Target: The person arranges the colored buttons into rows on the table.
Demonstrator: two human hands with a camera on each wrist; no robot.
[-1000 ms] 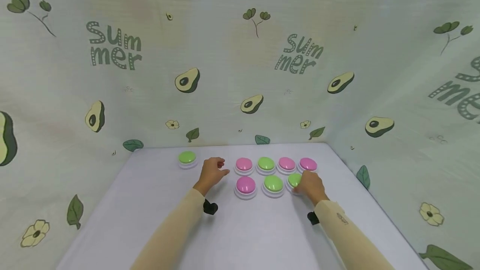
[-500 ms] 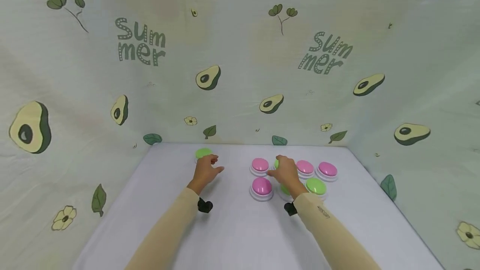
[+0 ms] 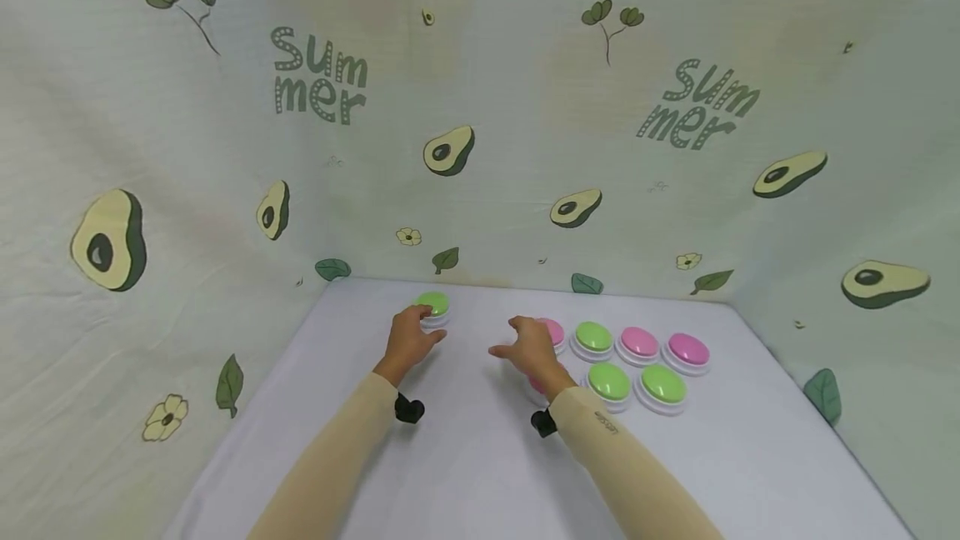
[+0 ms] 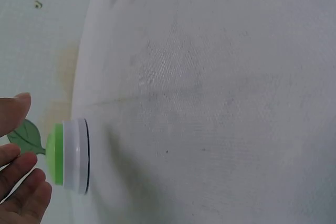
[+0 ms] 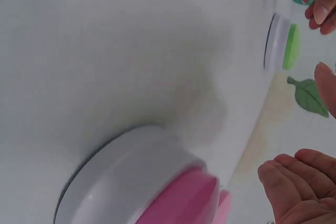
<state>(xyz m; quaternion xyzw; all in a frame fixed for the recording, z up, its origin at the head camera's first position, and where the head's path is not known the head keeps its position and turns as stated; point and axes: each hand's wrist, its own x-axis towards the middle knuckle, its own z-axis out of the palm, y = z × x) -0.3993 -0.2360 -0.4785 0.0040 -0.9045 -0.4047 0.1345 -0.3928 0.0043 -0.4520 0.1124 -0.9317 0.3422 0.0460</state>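
Note:
A lone push button with a green dome (image 3: 432,302) on a white base stands at the back left. My left hand (image 3: 407,342) is close in front of it with thumb and fingers apart, holding nothing; in the left wrist view its fingertips are just beside the dome. My right hand (image 3: 531,354) hovers between that button and a group on the right, thumb and fingers spread, nothing in its grasp. It partly covers a pink button (image 3: 554,332) behind it and a magenta button (image 3: 536,387) below. The magenta one looms large (image 5: 181,200) in the right wrist view.
Right of my right hand, the back row has a green button (image 3: 594,336), a pink button (image 3: 640,342) and a magenta button (image 3: 688,348). Two green buttons (image 3: 609,381) stand in front of them. Patterned cloth (image 3: 495,98) surrounds the white table (image 3: 465,473).
My right hand has left the rightmost front green button and swung left across the group. My left hand has come nearer the lone green button. The head view has turned right.

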